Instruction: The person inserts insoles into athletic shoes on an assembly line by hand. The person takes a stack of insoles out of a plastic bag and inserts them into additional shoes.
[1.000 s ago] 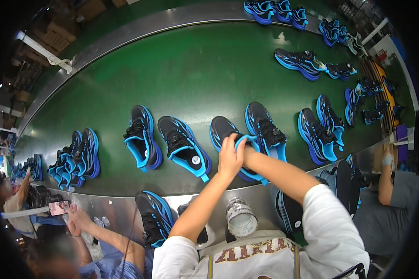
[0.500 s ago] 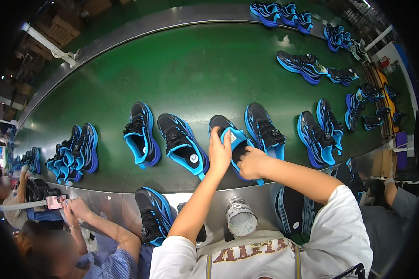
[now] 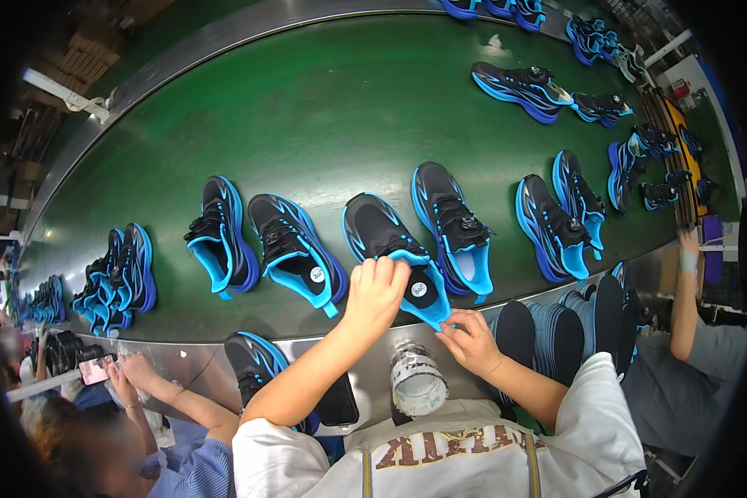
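A black sneaker [image 3: 378, 222] with blue trim lies toe-away on the green conveyor belt [image 3: 307, 116] in front of me. My left hand [image 3: 375, 295] is closed at its tongue and collar. My right hand [image 3: 471, 344] pinches the blue heel loop between thumb and fingers. Inside the shoe a dark insole [image 3: 412, 304] with a round white sticker shows between the hands. Just right of it lies another sneaker [image 3: 444, 199], with a pale inside. Two more sneakers, a left one [image 3: 222, 228] and a nearer one [image 3: 286, 236], lie left of my left hand.
Stacked insoles [image 3: 516, 332] stand along the metal edge on the right. A jar [image 3: 419, 383], a black phone [image 3: 339, 402] and a sneaker [image 3: 253, 358] are close to my body. More sneakers [image 3: 548, 220] lie rightward. A co-worker holds a pink phone [image 3: 96, 370] at left; another person's arm [image 3: 685, 290] is at right.
My right hand has come out of the shoe to its heel loop. My left hand has shifted nearer along the tongue and collar. The stickered insole now shows inside. The whole view has shifted.
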Motion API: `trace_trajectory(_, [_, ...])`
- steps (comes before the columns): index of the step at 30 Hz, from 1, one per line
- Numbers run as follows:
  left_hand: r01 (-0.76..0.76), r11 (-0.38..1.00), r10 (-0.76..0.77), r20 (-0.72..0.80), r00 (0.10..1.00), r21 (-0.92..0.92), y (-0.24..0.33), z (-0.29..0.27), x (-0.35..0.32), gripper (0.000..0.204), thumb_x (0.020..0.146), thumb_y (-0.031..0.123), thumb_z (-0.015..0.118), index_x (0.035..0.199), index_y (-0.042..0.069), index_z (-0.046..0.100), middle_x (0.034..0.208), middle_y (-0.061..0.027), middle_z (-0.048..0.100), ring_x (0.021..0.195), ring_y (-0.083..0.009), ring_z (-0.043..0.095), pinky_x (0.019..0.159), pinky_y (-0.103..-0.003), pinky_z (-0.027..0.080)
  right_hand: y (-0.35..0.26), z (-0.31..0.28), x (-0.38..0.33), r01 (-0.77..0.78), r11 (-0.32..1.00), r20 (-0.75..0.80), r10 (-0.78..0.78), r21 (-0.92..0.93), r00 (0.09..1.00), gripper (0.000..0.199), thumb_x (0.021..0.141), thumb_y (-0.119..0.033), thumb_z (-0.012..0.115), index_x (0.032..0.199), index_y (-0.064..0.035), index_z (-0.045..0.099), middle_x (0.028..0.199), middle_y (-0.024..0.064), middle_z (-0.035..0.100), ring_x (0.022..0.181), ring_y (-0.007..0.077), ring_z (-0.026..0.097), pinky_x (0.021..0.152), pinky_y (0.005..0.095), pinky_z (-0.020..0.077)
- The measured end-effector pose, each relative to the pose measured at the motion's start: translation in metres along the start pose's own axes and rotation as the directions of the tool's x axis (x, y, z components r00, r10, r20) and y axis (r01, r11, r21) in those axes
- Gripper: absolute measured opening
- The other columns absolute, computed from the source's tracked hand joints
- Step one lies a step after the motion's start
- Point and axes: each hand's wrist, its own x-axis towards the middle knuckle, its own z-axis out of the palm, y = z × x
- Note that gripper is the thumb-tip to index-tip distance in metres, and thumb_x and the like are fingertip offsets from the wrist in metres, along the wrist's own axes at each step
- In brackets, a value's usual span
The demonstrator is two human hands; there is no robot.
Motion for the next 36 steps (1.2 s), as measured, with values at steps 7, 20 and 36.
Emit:
trace_trajectory(7, [-0.086,0.944,0.039,0.152,0.988,0.319,-0.062,0.015,0.018,0.014,0.076,0.022,0.051,0.078,0.008,0.047,0.074,-0.0063,0.044,0.065,-0.0212,0.048,0.054,-0.033,0.039,-0.015,0.022,0.048,-0.003,0.993,-0.087,0.014,0.118,0.996,0.014,0.069,-0.008,0.062,0.081,-0.0027,0.056,0.088,0.0090,0.050,0.080,0.0255,0.049,0.068,0.0319,0.0421])
trace_trajectory(20, [0.521,0.449,-0.516,0.265,0.814,-0.726,-0.078,-0.027,0.021,0.013,0.076,0.010,0.045,0.065,0.005,0.047,0.063,-0.0026,0.050,0.048,-0.0113,0.041,0.045,-0.024,0.033,0.001,-0.145,-0.102,-0.557,0.735,-0.273,0.486,-0.386,0.830,0.044,0.067,-0.012,0.064,0.107,-0.0030,0.048,0.114,0.0208,0.040,0.101,0.0358,0.043,0.085,0.0372,0.0366])
trace_trajectory(36, [0.172,0.931,-0.161,0.061,0.985,-0.323,0.052,0.038,0.062,0.053,0.073,0.025,0.061,0.112,-0.001,0.038,0.073,-0.0199,0.052,0.070,-0.0356,0.053,0.060,-0.041,0.043,-0.012,-0.190,-0.077,-0.564,0.826,-0.266,0.546,0.010,0.795,0.023,0.082,-0.010,0.049,0.098,0.0051,0.055,0.099,0.0202,0.053,0.084,0.0263,0.056,0.072,0.0286,0.0428])
